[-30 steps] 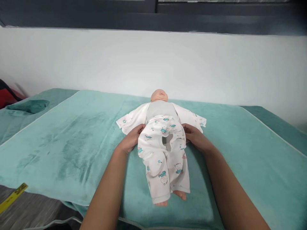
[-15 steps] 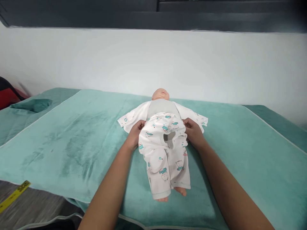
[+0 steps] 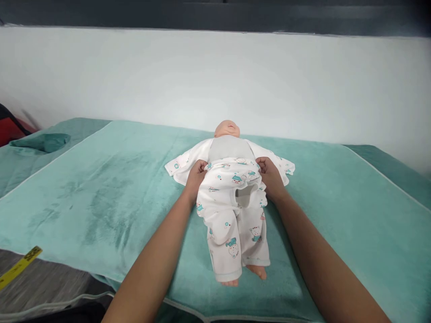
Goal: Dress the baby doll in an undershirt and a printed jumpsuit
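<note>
A baby doll [image 3: 228, 128] lies on its back, head toward the wall and feet toward me. White baby trousers [image 3: 224, 224] with a teal animal print cover its legs, and an opening shows at the crotch. My left hand [image 3: 197, 177] pinches the waistband on the left side. On the right side, my right hand [image 3: 270, 177] grips the same waistband. The matching white jacket [image 3: 193, 157] spreads open with both sleeves outstretched, baring the doll's grey cloth torso [image 3: 230, 148]. Bare feet poke out of the trouser cuffs.
A teal plush cover [image 3: 101, 202] lies under the doll. Behind it rises a white wall [image 3: 215, 76] with a dark panel [image 3: 215, 15] above. Something red and black [image 3: 11, 128] stands at the far left. A yellow strip [image 3: 20, 267] shows over the floor at lower left.
Both hands have moved slightly up toward the doll's torso, drawing the trousers' waistband a little higher. The camera view has tilted down slightly.
</note>
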{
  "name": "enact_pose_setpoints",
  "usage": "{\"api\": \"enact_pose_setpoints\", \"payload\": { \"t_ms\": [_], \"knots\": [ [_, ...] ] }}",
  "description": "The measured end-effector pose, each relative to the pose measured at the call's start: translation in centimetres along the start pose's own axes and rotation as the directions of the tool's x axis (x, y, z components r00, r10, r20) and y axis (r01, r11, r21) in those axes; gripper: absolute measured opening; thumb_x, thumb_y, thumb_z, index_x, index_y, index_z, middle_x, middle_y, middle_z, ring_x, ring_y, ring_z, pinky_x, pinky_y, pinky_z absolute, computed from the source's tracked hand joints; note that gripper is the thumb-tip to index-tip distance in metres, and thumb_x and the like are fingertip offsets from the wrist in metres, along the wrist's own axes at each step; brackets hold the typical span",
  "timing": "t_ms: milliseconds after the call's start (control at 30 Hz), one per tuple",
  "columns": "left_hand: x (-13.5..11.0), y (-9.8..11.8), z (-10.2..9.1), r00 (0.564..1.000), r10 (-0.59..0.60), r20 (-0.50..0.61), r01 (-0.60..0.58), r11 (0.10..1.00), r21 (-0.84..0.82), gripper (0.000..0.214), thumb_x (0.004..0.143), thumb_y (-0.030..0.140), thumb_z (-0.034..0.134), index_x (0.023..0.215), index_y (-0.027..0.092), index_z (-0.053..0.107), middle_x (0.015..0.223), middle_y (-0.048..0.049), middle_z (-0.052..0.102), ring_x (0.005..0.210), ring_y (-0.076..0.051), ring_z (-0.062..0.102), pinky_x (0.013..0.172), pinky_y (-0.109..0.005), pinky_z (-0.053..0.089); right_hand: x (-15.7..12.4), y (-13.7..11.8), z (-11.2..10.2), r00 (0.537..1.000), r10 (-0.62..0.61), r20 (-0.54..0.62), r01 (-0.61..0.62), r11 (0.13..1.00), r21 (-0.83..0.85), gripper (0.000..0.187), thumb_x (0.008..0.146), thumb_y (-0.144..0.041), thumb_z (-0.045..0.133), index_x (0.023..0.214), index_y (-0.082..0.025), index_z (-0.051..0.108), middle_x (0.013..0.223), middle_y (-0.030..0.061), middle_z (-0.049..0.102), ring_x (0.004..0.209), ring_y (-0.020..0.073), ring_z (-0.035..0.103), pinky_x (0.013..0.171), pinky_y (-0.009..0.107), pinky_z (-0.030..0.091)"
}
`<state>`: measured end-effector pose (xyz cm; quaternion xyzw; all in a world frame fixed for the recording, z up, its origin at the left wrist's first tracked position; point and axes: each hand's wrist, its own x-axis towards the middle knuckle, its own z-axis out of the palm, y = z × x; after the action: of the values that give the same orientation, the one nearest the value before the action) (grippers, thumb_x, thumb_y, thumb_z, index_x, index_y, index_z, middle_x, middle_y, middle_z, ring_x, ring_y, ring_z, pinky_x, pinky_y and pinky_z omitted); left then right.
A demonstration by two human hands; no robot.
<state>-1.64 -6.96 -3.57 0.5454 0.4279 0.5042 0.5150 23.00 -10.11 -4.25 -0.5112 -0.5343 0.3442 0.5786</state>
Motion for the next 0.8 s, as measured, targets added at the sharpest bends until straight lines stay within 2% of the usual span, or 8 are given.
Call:
{"api": "enact_pose_setpoints", "payload": {
  "t_ms": [233, 433, 567, 733, 800],
  "knots": [
    [0.3, 1.3, 0.4, 0.997, -0.050, -0.063, 0.051, 0.999, 0.008, 0.019, 0.060, 0.024, 0.066, 0.067, 0.022, 0.048, 0.068, 0.0034, 0.051, 0.078, -0.017, 0.050, 0.067, -0.027, 0.041, 0.1, -0.3, -0.1, 0.999, 0.020, 0.032, -0.020, 1.000, 0.015, 0.028, 0.063, -0.024, 0.062, 0.089, -0.027, 0.053, 0.090, 0.0004, 0.066, 0.068, 0.0167, 0.055, 0.057, 0.028, 0.040],
    [-0.1, 1.8, 0.3, 0.994, -0.085, -0.075, 0.084, 0.996, -0.024, 0.017, 0.060, 0.028, 0.062, 0.073, 0.021, 0.054, 0.069, 0.0022, 0.055, 0.076, -0.018, 0.052, 0.066, -0.028, 0.041, -0.4, -0.8, -0.1, 0.998, 0.058, 0.024, -0.061, 0.988, 0.144, 0.022, 0.064, -0.021, 0.066, 0.084, -0.026, 0.058, 0.082, -0.0014, 0.064, 0.068, 0.0166, 0.056, 0.061, 0.029, 0.042],
    [-0.8, 2.1, 0.1, 0.996, -0.062, -0.067, 0.057, 0.995, -0.076, 0.020, 0.060, 0.031, 0.060, 0.078, 0.021, 0.058, 0.073, 0.0015, 0.058, 0.074, -0.017, 0.052, 0.065, -0.028, 0.040, -0.8, -1.0, -0.1, 0.993, 0.110, 0.049, -0.119, 0.962, 0.244, 0.022, 0.065, -0.019, 0.064, 0.085, -0.025, 0.060, 0.079, -0.0021, 0.063, 0.067, 0.0153, 0.054, 0.060, 0.028, 0.040],
    [-1.6, 2.2, -0.5, 0.994, -0.102, -0.047, 0.094, 0.985, -0.145, 0.024, 0.063, 0.031, 0.064, 0.084, 0.020, 0.064, 0.077, 0.0014, 0.061, 0.074, -0.016, 0.053, 0.068, -0.027, 0.040, -1.1, -0.9, -0.2, 0.985, 0.170, 0.023, -0.171, 0.966, 0.193, 0.019, 0.070, -0.025, 0.063, 0.088, -0.026, 0.060, 0.076, -0.0026, 0.059, 0.065, 0.0156, 0.051, 0.057, 0.027, 0.039],
    [-1.8, 2.2, -0.8, 0.997, -0.072, -0.024, 0.067, 0.985, -0.157, 0.023, 0.065, 0.031, 0.066, 0.086, 0.021, 0.065, 0.085, 0.0004, 0.064, 0.081, -0.017, 0.056, 0.074, -0.027, 0.042, -1.2, -1.0, -0.4, 0.988, 0.155, 0.006, -0.154, 0.980, 0.128, 0.016, 0.075, -0.033, 0.063, 0.089, -0.026, 0.061, 0.078, -0.0018, 0.059, 0.068, 0.0167, 0.052, 0.060, 0.028, 0.041]
  ]
}}
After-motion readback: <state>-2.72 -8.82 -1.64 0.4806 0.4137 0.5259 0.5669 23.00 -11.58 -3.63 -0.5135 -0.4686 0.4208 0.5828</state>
